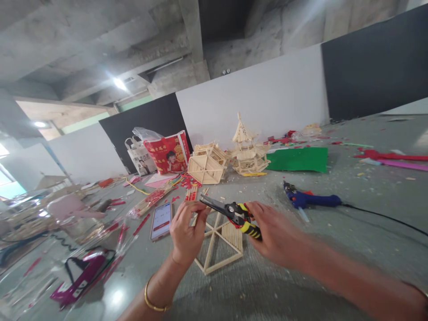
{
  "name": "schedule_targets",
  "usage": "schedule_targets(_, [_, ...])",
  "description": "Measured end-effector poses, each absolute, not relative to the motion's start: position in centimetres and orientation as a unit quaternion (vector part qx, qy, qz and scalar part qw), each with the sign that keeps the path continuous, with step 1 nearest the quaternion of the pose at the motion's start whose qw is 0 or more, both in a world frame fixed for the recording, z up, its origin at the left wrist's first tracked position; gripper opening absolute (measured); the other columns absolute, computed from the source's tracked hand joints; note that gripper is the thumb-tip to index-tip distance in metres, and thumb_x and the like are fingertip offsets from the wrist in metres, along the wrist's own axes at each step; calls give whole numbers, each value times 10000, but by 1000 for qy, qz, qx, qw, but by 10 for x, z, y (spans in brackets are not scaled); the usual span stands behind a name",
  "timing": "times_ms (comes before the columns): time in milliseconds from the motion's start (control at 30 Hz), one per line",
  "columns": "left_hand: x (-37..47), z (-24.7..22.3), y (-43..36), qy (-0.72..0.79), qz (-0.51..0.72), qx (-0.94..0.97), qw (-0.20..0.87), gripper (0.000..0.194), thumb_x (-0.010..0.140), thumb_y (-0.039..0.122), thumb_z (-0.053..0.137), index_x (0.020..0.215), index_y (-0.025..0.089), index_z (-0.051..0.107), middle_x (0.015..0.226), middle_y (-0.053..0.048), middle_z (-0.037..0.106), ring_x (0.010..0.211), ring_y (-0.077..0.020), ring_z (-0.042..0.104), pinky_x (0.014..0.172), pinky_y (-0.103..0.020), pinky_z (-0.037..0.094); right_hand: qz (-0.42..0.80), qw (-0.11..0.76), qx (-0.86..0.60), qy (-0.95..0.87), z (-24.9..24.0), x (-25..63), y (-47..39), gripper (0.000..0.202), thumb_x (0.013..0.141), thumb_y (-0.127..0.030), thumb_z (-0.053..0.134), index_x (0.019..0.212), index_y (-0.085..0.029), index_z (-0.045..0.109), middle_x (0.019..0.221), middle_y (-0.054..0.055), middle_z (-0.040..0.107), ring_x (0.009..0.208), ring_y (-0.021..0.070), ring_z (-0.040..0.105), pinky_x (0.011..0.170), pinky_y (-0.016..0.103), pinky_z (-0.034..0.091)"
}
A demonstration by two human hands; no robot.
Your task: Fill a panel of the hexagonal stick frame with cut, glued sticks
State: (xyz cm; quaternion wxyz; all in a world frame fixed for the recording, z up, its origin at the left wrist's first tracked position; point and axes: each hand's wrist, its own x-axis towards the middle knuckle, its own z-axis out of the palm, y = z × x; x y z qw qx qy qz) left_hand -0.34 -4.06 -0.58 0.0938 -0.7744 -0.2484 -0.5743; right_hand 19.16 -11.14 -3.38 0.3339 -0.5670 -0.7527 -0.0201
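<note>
Here, nearest to me, the person's left forearm carries a gold-coloured bracelet (150, 299). The left hand (187, 234) is placed at the blade end of the cutters (230, 208), thumb and fingers drawn close to the blades; whether a piece is clamped between them, I cannot tell. The right hand (270, 223) is wrapped around the yellow-and-black handles, fingers closed on them. The cutters are suspended above the spoked wooden frame (224, 264), which lies flat on the grey surface (267, 294), directly in front of the person and partly covered by the left hand. One visible section of the frame, on its right side, is filled with parallel sticks; the two sections nearest the person are open.

Left of the left hand lies a phone (161, 220), screen upward and lit. Farther left rests a purple object (80, 278), its type unclear through blur. To the right of the right hand, a blue glue gun (314, 199) lies on its side, black cable (388, 213) running off rightward.

Beyond the frame, a hexagonal wooden model (205, 169) leans with a flat six-sided face toward the person. Just right of it, a pagoda-shaped model (245, 147) stands upright, its roof pointed, beside a green sheet (301, 159). A red bag (169, 154) and a white bag (140, 158) stand behind, to the left. Farthest back: a white wall (254, 89) with dark panels (374, 67), under a concrete ceiling (150, 26).
</note>
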Motion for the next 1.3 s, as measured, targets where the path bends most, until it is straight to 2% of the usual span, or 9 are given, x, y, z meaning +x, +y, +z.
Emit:
schedule_targets(200, [-5, -1, -40, -229, -572, -783, 84, 82, 756, 120, 626, 739, 196, 602, 710, 4, 649, 694, -121, 605, 679, -221, 468, 4, 333, -557, -761, -33, 190, -113, 395, 716, -142, 516, 1107, -109, 466, 1035, 136, 586, 945, 253, 542, 841, 383, 422])
schedule_targets(433, [-6, 1, -38, -256, -534, -806, -3, 108, 778, 198, 603, 671, 187, 593, 673, 5, 651, 629, -119, 594, 606, -223, 459, 19, 327, -556, -764, -29, 192, -115, 400, 692, -124, 532, 1088, -119, 477, 1023, 129, 600, 935, 240, 555, 826, 346, 419])
schedule_targets(633, [-4, 0, -38, -271, -526, -802, -86, 76, 769, 235, 621, 719, 182, 639, 689, -6, 663, 630, -117, 589, 610, -223, 458, 50, 315, -573, -755, -31, 195, -113, 199, 708, -144, 505, 903, -180, 491, 767, 47, 626, 679, 195, 575, 610, 281, 387])
schedule_targets(700, [-3, 0, -38, -288, -520, -793, -134, 94, 764, 260, 627, 733, 175, 654, 679, -9, 664, 609, -112, 581, 586, -217, 456, 57, 337, -567, -750, -32, 197, -110, 170, 722, -142, 470, 884, -191, 496, 734, 30, 620, 648, 183, 570, 586, 273, 379])
schedule_targets(800, [-1, 0, -37, -291, -520, -767, -236, 141, 769, 293, 622, 739, 160, 655, 634, -6, 653, 574, -104, 573, 561, -207, 463, 6, 394, -542, -742, -35, 202, -105, 251, 751, -157, 435, 993, -175, 498, 872, 70, 633, 786, 201, 597, 686, 300, 424])
schedule_targets(900, [0, 0, -35, -270, -522, -748, -309, 184, 770, 326, 626, 725, 148, 642, 608, -7, 637, 546, -99, 560, 540, -207, 464, -73, 376, -550, -742, -36, 204, -103, 344, 719, -188, 486, 1061, -146, 475, 985, 124, 616, 898, 244, 583, 779, 355, 437])
schedule_targets(1033, [1, 0, -36, -271, -510, -746, -332, 239, 758, 363, 643, 660, 148, 608, 569, -4, 593, 537, -98, 534, 511, -202, 441, -109, 320, -573, -747, -35, 201, -105, 383, 681, -181, 530, 1054, -122, 470, 985, 147, 601, 902, 273, 562, 791, 393, 436])
schedule_targets(1300, [5, -7, -33, -273, -501, -714, -405, 278, 723, 408, 677, 676, 147, 591, 613, -20, 621, 519, -97, 526, 513, -222, 446, -158, 307, -595, -726, -35, 200, -103, 373, 683, -207, 525, 1043, -129, 468, 959, 147, 596, 872, 281, 543, 777, 405, 406])
